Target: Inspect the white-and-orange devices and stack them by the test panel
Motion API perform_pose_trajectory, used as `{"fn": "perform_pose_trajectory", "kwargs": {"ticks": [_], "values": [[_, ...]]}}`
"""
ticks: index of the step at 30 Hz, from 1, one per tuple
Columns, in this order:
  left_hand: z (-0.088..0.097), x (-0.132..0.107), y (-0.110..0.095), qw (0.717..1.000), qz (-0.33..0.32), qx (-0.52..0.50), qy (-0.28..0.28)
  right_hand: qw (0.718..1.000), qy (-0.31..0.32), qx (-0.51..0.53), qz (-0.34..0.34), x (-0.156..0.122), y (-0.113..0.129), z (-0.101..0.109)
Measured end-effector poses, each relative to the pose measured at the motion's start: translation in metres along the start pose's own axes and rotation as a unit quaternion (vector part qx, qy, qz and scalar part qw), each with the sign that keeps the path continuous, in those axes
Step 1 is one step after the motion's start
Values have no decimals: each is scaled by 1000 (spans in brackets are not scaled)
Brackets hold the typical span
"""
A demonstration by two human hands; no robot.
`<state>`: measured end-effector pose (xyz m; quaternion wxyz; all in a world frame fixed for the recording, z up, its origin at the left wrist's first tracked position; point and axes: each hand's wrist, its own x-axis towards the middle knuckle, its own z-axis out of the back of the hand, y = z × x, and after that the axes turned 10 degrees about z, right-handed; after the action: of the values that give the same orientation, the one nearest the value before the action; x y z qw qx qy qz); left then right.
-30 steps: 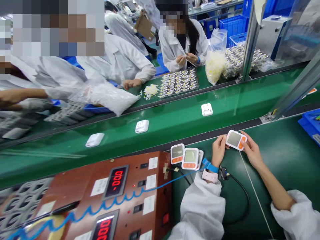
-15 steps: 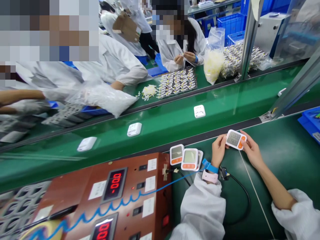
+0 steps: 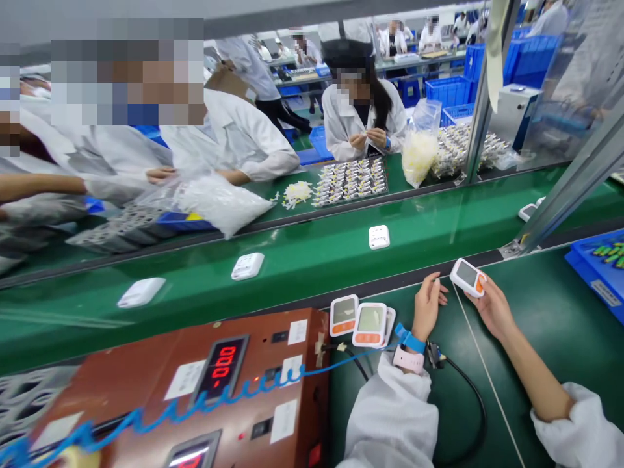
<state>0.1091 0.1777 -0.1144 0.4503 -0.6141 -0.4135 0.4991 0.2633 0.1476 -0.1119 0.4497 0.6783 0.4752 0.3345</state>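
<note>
The right hand (image 3: 494, 311) is grasping a small white gadget (image 3: 467, 277) by its orange-button end, the thumb lying near the buttons. The gadget is tilting above the far edge of the green surface (image 3: 536, 318), its screen showing grey with no readable digits. The left hand (image 3: 428, 304) is holding nothing; its fingers are curling loosely just beside the gadget, apart from it. A blue strap (image 3: 410, 339) is circling that wrist.

Beside the brown box (image 3: 273, 409), more gadgets (image 3: 369, 325) of the same kind are lying in an overlapping group. Beyond, white cases (image 3: 247, 266) are resting spaced out on the green belt (image 3: 316, 263).

The step in hand is seemingly one of checking the gadget's screen and buttons. The next move is probably calling for a steady right-hand grip and a clear view of the screen, with the left hand staying free to help.
</note>
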Motion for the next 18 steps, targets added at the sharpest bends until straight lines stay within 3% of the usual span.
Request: {"fn": "perform_pose_trajectory", "kwargs": {"ticks": [4, 9, 14, 18], "values": [[1, 4, 1, 1000, -2, 0, -7, 983, 57, -164, 63, 48, 3, -5], [4, 3, -2, 1000, -1, 2, -13, 927, 48, -327, 178, 115, 1, -40], [12, 12, 2, 1000, 7, 25, -17, 863, 63, -440, 242, 150, -10, -75], [15, 18, 2, 999, 12, 32, -16, 841, 101, -470, 248, 164, -24, -90]]}}
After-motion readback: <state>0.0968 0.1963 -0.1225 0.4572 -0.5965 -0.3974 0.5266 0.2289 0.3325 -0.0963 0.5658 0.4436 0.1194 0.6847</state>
